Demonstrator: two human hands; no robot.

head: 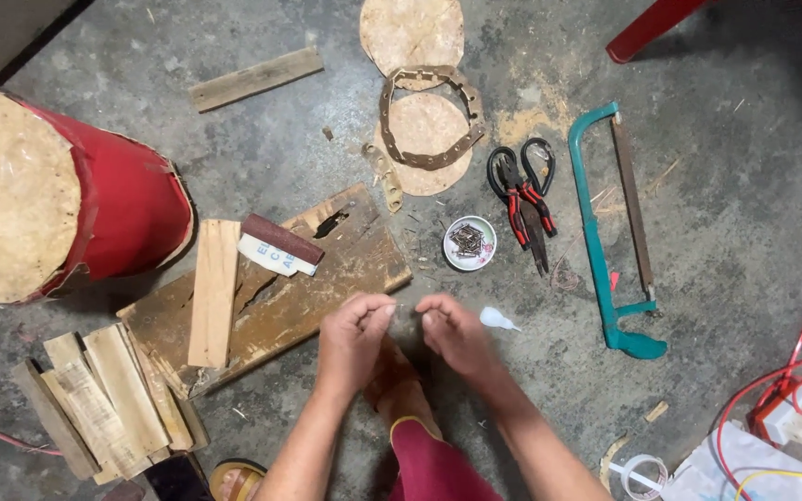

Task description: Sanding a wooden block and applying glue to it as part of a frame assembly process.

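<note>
At the far left I see a red drum [132, 209] lying on its side, its pale wooden end facing up, and below it a bundle of wooden slats [109, 404]. Next comes a worn board [327, 278] flat on the concrete floor [735, 223], with a narrow plank [213, 292] and a sanding block [280, 243] lying on it.

In the middle my left hand [353, 336] and right hand [455, 332] meet just above a foot in a sandal. Both sets of fingers are pinched together on something thin stretched between them, likely a fine nail or wire [407, 306]; it is too small and blurred for me to say which. I judge this a preparing step: a small piece held and aligned between the fingertips, near the board's edge. The next move calls for a steady grip and a precise placement, since the piece is tiny.

Just right of my right hand lies a small white glue bottle [497, 320]. Above are a dish of nails [469, 243], pliers [523, 199], and farther right a teal hacksaw [605, 241].
</note>
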